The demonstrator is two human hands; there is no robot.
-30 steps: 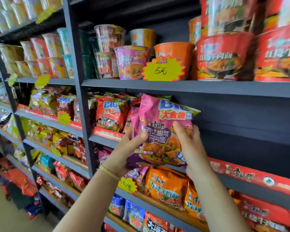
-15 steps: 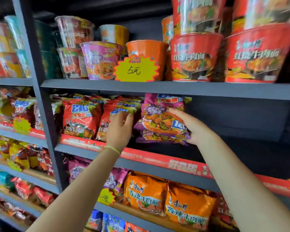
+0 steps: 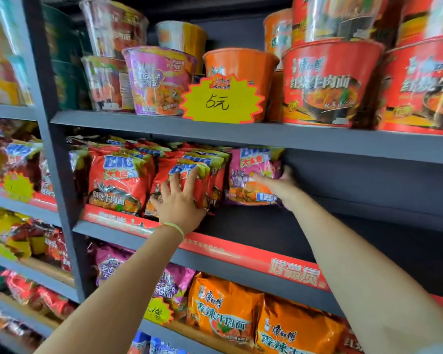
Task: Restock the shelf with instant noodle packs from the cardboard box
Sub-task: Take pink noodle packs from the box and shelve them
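Now R hand (image 3: 279, 187) holds purple pack (image 3: 251, 180) on shelf (image 3: 266, 226).

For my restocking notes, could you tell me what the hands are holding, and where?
The right hand grips the purple noodle pack by its right edge; the left hand presses a red pack.

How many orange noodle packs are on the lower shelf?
2: one orange pack under the left arm, another touching its right side. More may be hidden behind them.
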